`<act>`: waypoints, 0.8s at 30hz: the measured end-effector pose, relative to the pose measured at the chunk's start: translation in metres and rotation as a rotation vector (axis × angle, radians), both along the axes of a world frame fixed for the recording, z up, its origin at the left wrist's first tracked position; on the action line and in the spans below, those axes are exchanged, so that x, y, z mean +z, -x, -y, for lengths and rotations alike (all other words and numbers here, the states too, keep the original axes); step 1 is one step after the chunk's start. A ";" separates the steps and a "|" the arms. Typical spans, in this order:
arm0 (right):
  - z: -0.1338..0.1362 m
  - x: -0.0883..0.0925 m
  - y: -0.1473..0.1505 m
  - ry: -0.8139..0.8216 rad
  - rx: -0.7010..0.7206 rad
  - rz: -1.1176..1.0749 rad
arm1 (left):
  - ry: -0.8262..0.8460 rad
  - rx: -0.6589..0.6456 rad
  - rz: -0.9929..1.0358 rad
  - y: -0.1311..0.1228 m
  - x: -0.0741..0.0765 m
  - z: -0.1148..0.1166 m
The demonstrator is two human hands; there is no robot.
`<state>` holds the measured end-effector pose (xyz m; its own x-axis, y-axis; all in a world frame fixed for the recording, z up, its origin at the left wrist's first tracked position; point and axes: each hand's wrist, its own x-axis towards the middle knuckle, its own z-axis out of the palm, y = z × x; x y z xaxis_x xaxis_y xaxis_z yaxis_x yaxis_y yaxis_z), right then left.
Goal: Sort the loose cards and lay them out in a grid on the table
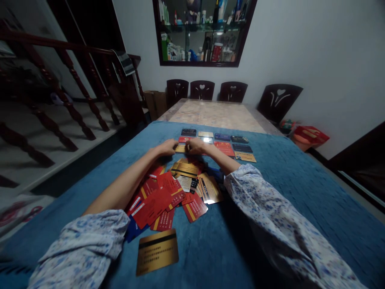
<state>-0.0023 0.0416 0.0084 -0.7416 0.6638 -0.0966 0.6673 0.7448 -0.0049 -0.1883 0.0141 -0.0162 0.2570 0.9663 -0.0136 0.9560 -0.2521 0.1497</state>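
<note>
My left hand (pixel 166 148) and my right hand (pixel 197 146) are at opposite ends of a gold card (pixel 180 149), fingers closed at its edges. The card lies level at the near left of several rows of sorted cards. Just beyond it is a red card (pixel 184 139). Under and between my forearms spreads a loose heap of cards: red cards (pixel 153 206), a gold card with a dark stripe (pixel 185 169) and a blue card (pixel 135 229). Apart from the heap, closest to me, lies a gold striped card (pixel 158 252). My right fingertips are partly hidden.
A blue cloth (pixel 294 192) covers the near part of the table (pixel 216 114). Farther right in the rows are a larger red card (pixel 224 149), a dark card (pixel 242 148) and a yellow card (pixel 245 157). Chairs (pixel 202 90) stand around the far end.
</note>
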 end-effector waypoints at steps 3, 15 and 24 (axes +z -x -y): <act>0.000 0.001 0.002 0.027 -0.008 -0.008 | 0.008 0.012 -0.005 -0.001 0.001 0.000; -0.002 -0.001 0.003 0.046 -0.035 -0.035 | 0.021 0.015 -0.027 0.002 0.002 0.001; -0.007 -0.004 0.007 -0.013 -0.042 0.006 | -0.025 0.027 -0.020 0.003 -0.002 0.000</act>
